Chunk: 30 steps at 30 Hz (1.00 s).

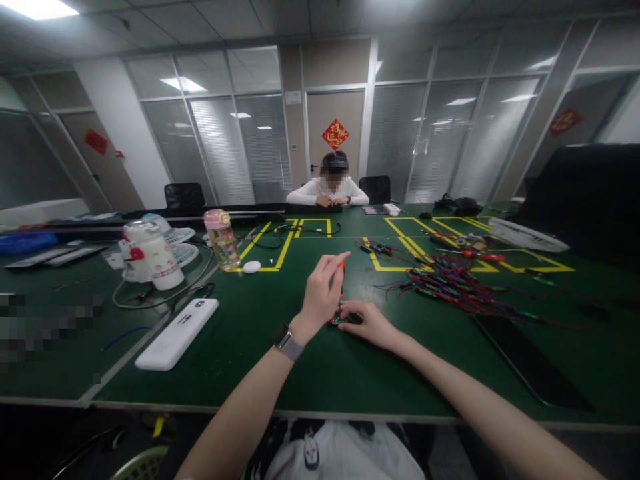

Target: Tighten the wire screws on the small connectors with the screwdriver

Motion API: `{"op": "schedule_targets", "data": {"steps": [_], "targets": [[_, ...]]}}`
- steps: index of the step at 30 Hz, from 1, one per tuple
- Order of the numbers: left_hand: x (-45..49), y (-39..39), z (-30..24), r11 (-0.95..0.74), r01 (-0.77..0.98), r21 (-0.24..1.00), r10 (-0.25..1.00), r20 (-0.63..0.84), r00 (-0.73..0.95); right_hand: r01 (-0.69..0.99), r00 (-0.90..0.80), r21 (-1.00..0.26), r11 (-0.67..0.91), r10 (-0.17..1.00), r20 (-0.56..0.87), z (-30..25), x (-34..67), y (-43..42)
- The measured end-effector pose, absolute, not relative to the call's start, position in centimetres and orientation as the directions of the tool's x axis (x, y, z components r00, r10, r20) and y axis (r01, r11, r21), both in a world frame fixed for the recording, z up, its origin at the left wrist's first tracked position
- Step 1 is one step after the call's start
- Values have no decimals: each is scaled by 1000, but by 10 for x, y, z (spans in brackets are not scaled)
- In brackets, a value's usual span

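My left hand [323, 290], with a watch on its wrist, is closed around an upright orange-and-black screwdriver [343, 291]. Its lower end points down at a small circuit board [334, 323] on the green table. Low beside the board, my right hand [367, 321] has its fingertips bent together against the board's edge, and they appear to pinch it. The fingers partly cover the board, so its details are hidden.
A pile of wired small boards [445, 283] lies to the right, near a black flat panel [535, 360]. On the left are a white power bank [177, 333], a white bottle [163, 257] and a pink-lidded bottle [223, 243]. A person [327, 187] sits opposite.
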<state>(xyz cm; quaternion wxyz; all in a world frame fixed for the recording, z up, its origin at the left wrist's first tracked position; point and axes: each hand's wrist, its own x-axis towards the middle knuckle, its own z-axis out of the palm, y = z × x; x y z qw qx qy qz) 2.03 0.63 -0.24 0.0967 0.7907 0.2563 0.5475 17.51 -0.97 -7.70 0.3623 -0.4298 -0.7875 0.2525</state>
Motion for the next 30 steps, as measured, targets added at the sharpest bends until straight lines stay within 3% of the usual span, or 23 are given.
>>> {"op": "schedule_targets", "data": {"steps": [9, 16, 22, 30], "targets": [[22, 8, -4, -841, 344, 417, 498, 845, 194, 487, -374, -705, 515, 853, 365, -76, 175, -10], [21, 11, -2, -793, 144, 593, 609, 756, 241, 492, -387, -699, 520, 849, 359, -77, 176, -9], [20, 14, -2, -763, 195, 617, 644, 752, 139, 488, -390, -690, 534, 841, 375, -81, 177, -7], [19, 19, -4, -740, 79, 667, 649, 680, 340, 489, -398, -683, 542, 836, 379, -80, 177, -7]]}}
